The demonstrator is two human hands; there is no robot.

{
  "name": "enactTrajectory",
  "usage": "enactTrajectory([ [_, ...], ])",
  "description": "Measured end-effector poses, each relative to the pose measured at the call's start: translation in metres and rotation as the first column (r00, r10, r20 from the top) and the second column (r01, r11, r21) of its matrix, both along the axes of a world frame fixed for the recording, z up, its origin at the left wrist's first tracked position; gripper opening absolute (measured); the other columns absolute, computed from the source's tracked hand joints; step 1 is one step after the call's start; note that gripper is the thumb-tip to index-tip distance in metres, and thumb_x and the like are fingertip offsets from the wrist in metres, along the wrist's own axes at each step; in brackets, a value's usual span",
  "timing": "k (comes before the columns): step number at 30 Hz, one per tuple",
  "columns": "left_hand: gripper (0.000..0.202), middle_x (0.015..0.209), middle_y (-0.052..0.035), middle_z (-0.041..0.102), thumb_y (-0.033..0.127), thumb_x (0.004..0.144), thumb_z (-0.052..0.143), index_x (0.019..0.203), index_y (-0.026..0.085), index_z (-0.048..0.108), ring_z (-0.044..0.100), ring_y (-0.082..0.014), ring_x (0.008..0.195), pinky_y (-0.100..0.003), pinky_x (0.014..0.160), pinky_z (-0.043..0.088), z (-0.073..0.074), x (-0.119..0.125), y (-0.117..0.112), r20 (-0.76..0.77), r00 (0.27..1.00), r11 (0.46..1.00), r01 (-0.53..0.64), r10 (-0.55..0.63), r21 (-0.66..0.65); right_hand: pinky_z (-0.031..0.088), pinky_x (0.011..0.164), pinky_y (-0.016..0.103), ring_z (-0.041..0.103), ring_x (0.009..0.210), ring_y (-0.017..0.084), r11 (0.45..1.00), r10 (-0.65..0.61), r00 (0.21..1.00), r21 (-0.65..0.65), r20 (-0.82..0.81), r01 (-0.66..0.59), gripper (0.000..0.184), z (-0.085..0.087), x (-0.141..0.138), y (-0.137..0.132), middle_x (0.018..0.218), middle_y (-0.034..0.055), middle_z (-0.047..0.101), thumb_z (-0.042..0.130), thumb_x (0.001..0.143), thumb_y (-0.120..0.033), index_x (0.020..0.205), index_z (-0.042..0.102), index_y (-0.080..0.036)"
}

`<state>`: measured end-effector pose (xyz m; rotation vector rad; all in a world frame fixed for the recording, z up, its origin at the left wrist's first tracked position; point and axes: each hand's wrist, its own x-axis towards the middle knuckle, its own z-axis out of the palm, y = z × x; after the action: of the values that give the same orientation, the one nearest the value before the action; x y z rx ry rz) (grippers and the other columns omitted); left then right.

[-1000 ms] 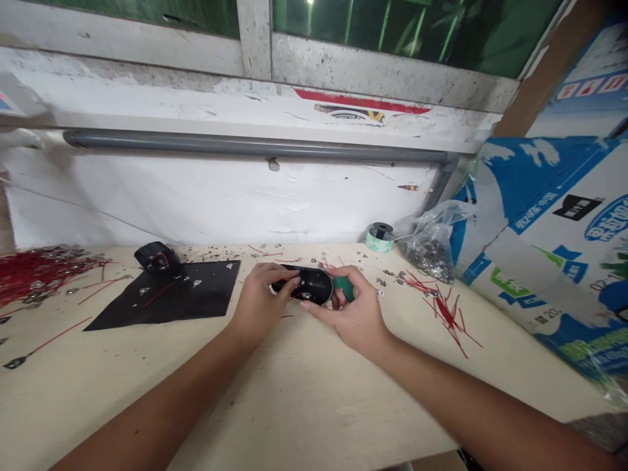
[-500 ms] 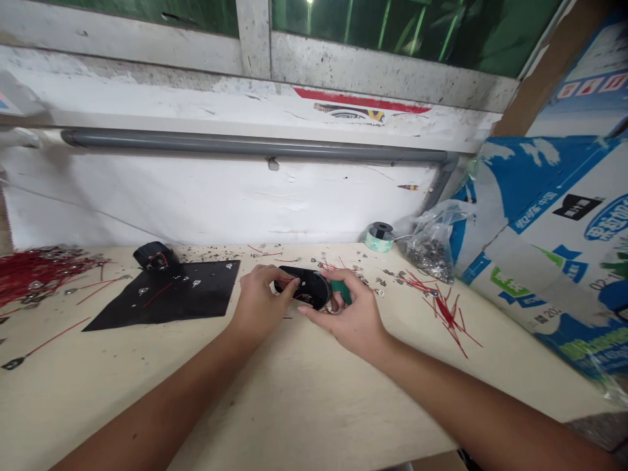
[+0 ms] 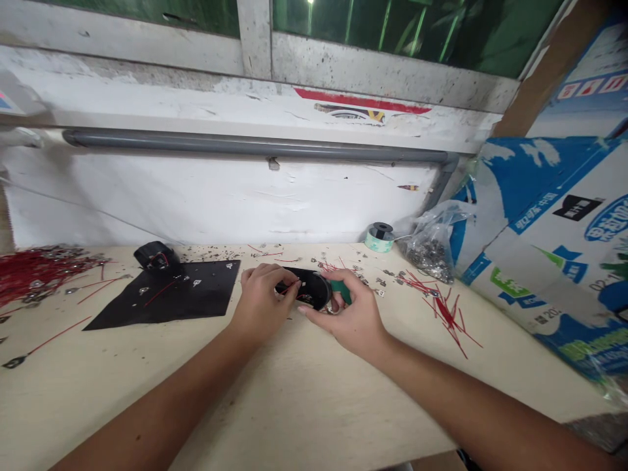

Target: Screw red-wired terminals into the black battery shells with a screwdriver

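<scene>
black housing [image 3: 316, 292] sits over the table [image 3: 304, 399], my right hand [image 3: 356, 307] curled round its end; my left hand [image 3: 262, 297] has fingers narrow at a red wire [image 3: 293, 285], grip unclear to me. i'd brace the housing firmly and guide the wire gently.

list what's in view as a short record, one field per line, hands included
left hand: pinching at a thin red wire, over the black housing
right hand: gripping the right end of the black housing
by right hand: green object, partly hidden, kind unclear
table left: heap of red wires, black sheet, another black part
table right: tape roll, clear bag of small metal pieces
far right: blue-and-white carton
</scene>
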<state>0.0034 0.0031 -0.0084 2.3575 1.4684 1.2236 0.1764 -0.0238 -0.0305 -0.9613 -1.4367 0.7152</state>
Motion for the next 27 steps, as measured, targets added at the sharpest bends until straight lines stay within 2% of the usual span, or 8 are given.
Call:
enactTrajectory([
  [7,0.021,0.089,-0.0038,0.072,0.03,0.091,0.054,0.081,0.022,0.071,0.063,-0.025,0.095,-0.051,0.096,0.036,0.0,-0.001,-0.002,0.052,0.999,0.998,-0.012,0.016,-0.065,0.055,0.061,0.028,0.064,0.073,0.016,1.0,-0.012,1.0,0.008,-0.008,0.012,0.047,0.001,0.0,0.001,0.103,0.0044,0.068,0.089,0.061,-0.03,0.1,0.064,-0.024],
  [10,0.024,0.117,-0.009,0.065,0.038,0.091,0.056,0.085,0.021,0.073,0.056,-0.0279,0.117,-0.05,0.104,0.037,-0.003,-0.001,0.001,0.266,0.961,0.994,-0.044,0.068,-0.096,0.052,0.057,0.026,0.06,0.068,0.014,0.999,-0.043,0.997,0.009,-0.061,0.043,0.049,0.005,0.001,0.003,0.098,0.0032,0.067,0.091,0.059,-0.031,0.099,0.062,-0.023],
  [12,0.026,0.133,-0.0106,0.056,0.043,0.087,0.062,0.086,0.02,0.074,0.051,-0.0299,0.127,-0.046,0.104,0.042,-0.004,0.001,0.004,0.472,0.873,0.978,-0.025,0.123,-0.208,0.048,0.052,0.025,0.056,0.062,0.013,0.997,-0.07,0.991,-0.023,-0.116,0.068,0.053,0.007,0.002,0.003,0.089,0.0013,0.065,0.092,0.058,-0.033,0.099,0.06,-0.023],
  [15,0.029,0.122,-0.0134,0.065,0.045,0.081,0.069,0.086,0.017,0.073,0.062,-0.0299,0.112,-0.042,0.089,0.053,-0.002,0.006,0.005,0.726,0.68,0.87,0.292,0.102,-0.396,0.042,0.047,0.023,0.048,0.055,0.011,0.994,-0.087,0.982,-0.085,-0.166,0.073,0.058,0.009,0.002,0.003,0.073,-0.0036,0.058,0.093,0.057,-0.035,0.101,0.058,-0.023],
  [17,0.029,0.106,-0.0134,0.07,0.042,0.079,0.072,0.083,0.014,0.071,0.067,-0.0265,0.098,-0.039,0.082,0.056,0.0,0.008,0.004,0.841,0.532,0.784,0.48,0.096,-0.393,0.04,0.046,0.023,0.044,0.053,0.011,0.993,-0.057,0.98,-0.113,-0.19,0.036,0.061,0.009,0.001,0.002,0.068,-0.0059,0.053,0.094,0.054,-0.034,0.101,0.057,-0.024],
  [20,0.025,0.096,-0.0116,0.07,0.036,0.076,0.075,0.082,0.012,0.07,0.067,-0.0219,0.09,-0.034,0.079,0.058,0.002,0.007,0.004,0.902,0.399,0.769,0.52,0.165,-0.371,0.042,0.05,0.024,0.047,0.056,0.012,0.991,0.058,0.966,-0.106,-0.251,-0.087,0.055,0.008,0.003,0.003,0.069,-0.0048,0.054,0.092,0.058,-0.037,0.099,0.059,-0.023],
  [23,0.019,0.089,-0.0103,0.069,0.029,0.074,0.075,0.078,0.012,0.069,0.066,-0.0202,0.086,-0.031,0.076,0.058,0.004,0.004,0.002,0.906,0.368,0.774,0.503,0.211,-0.385,0.045,0.051,0.025,0.047,0.056,0.013,0.962,0.162,0.872,-0.122,-0.463,-0.244,0.033,0.009,0.009,0.009,0.064,-0.005,0.049,0.075,0.079,-0.049,0.094,0.063,-0.024],
  [27,0.014,0.079,-0.0067,0.067,0.027,0.074,0.073,0.07,0.015,0.069,0.066,-0.0193,0.08,-0.03,0.07,0.057,0.007,0.004,-0.005,0.882,0.458,0.701,0.591,0.115,-0.399,0.045,0.049,0.023,0.047,0.054,0.011,0.843,0.219,0.784,-0.291,-0.581,-0.451,0.024,0.009,0.014,0.017,0.069,-0.0027,0.056,0.074,0.081,-0.043,0.088,0.067,-0.021],
])
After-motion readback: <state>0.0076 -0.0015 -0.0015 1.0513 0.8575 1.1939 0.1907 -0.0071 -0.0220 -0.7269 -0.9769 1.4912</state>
